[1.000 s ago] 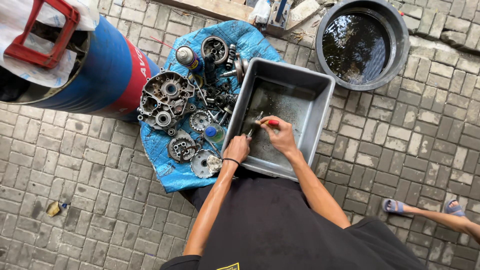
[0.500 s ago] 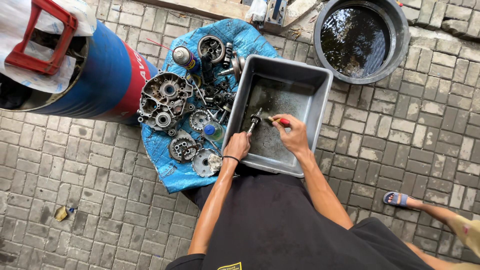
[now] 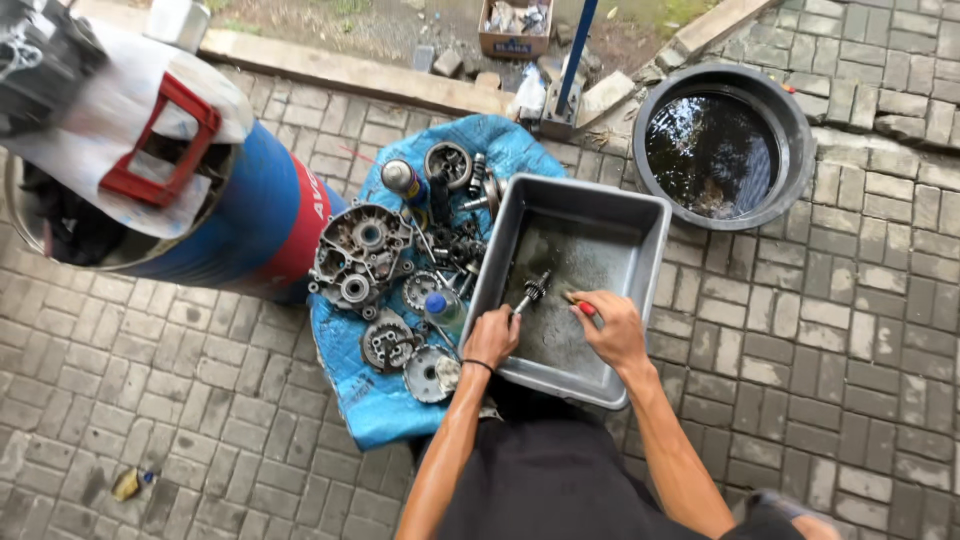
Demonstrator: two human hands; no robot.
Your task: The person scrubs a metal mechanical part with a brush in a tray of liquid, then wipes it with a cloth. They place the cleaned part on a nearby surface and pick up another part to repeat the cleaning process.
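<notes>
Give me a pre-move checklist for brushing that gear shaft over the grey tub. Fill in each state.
1. Left hand grips the gear shaft: ok.
2. Right hand holds the red-handled brush: ok.
3. Shaft sits over the grey tub, inside its rim: ok.
4. Brush bristles touching the shaft: not ok, a gap shows between them.
5. Liquid depth in the tub: cannot tell; the floor looks wet and dirty.
6. Loose engine parts on the blue tarp stay outside the tub, beside the left wrist: ok.
</notes>
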